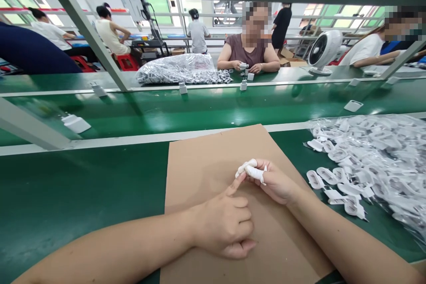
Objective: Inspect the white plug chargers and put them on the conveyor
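Note:
My left hand (229, 224) is over a brown cardboard sheet (196, 164), its index finger stretched out and the other fingers curled, with no object visible in it. That fingertip touches the covered fingertips of my right hand (269, 179). White finger covers (255, 173) wrap the thumb and index finger of my right hand, which are pinched together. Whether anything small lies between them cannot be made out. To the right of the cardboard lies a large heap of white plastic plug parts (382, 155), partly under clear plastic.
Beyond the cardboard runs a green conveyor (206, 108) with spaced white adapters (77, 123). Across it a person (248, 53) handles white parts beside a bagged pile (179, 69) and a white fan (324, 53). A metal frame post (93, 44) slants at the left.

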The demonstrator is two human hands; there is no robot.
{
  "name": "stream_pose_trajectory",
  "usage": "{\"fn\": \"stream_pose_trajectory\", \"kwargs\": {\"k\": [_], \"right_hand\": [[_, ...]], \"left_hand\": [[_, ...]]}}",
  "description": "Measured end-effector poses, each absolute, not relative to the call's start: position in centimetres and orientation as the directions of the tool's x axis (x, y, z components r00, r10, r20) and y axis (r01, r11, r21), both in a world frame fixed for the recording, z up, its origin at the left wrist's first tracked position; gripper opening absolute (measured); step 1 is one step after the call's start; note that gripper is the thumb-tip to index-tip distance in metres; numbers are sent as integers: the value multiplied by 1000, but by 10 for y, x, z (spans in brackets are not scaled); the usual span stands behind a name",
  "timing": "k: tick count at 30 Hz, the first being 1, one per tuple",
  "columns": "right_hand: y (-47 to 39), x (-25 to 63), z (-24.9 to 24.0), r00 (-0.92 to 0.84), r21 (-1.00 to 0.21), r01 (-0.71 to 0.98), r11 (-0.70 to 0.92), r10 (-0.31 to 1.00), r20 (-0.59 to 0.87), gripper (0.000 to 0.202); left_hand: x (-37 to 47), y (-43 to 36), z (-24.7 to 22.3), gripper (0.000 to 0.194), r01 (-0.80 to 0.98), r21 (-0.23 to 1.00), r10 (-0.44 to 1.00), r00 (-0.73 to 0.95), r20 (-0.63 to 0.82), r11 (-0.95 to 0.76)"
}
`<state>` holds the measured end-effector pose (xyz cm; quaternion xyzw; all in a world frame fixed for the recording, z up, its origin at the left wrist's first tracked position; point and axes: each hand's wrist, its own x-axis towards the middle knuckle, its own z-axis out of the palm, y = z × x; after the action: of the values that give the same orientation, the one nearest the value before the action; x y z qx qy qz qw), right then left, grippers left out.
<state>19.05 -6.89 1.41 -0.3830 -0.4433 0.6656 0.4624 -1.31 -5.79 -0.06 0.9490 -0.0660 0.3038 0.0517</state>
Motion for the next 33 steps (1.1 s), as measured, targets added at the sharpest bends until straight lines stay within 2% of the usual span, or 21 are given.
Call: {"fn": "stream_pose_trajectory", "kwargs": {"k": [7, 15, 21, 26, 33], "right_hand": [[-70, 187, 20, -314, -924, -319, -211, 943, -107, 35], [-69, 188, 15, -369, -901, -347, -259, 921, -123, 32], [-68, 188, 8, -398, -944, -251, -214, 912, -101, 16], [-70, 184, 5, -458, -962, -171, -215, 881, -115, 25], [-70, 185, 4, -436, -962, -155, -225, 889, -138, 30]], "left_hand": [[-14, -58, -2, 33, -176, 54, -114, 815, 568, -983], [-14, -60, -2, 33, -180, 52, -115, 797, 593, -982], [-14, -59, -3, 35, -159, 63, -89, 792, 604, -985], [-14, -58, -5, 35, -144, 85, -67, 806, 588, -986], [-13, -58, -3, 31, -135, 93, -54, 802, 595, -986]]}}
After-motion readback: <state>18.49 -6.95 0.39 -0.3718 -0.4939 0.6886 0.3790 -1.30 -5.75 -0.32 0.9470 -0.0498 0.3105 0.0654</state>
